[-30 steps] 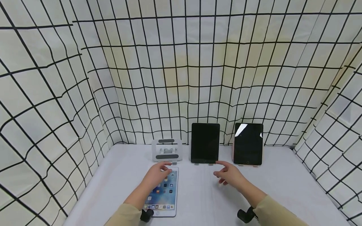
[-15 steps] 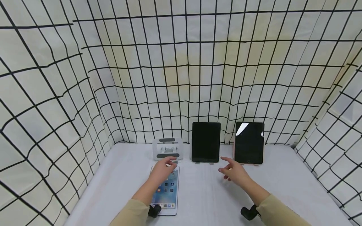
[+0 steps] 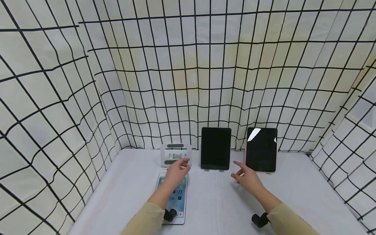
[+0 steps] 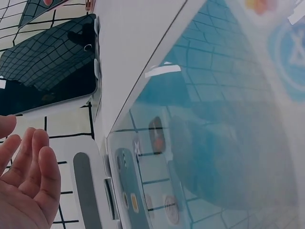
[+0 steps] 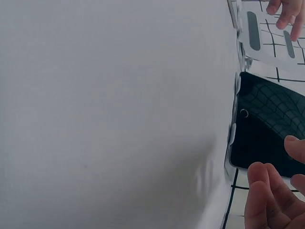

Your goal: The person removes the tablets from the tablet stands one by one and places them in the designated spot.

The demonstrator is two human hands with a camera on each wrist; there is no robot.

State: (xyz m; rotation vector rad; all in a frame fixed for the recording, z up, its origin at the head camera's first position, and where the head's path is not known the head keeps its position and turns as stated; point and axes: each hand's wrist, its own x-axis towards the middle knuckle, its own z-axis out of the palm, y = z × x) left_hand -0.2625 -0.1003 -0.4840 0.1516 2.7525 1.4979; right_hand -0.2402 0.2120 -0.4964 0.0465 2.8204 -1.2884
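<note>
Head view, near to far: lit tablet [image 3: 173, 195] flat on table [image 3: 211, 209], long axis running away from the person; left hand [image 3: 176, 173] loose-fingered over its far end; right hand [image 3: 248, 179] open, empty; empty stand [image 3: 175, 155]; two dark tablets [image 3: 215, 148] upright.

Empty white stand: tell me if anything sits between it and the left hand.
Nothing visible does. The left hand hovers open over the lit tablet lying flat, its fingertips right in front of the empty white stand; the dark tablet stands off to the side.
</note>
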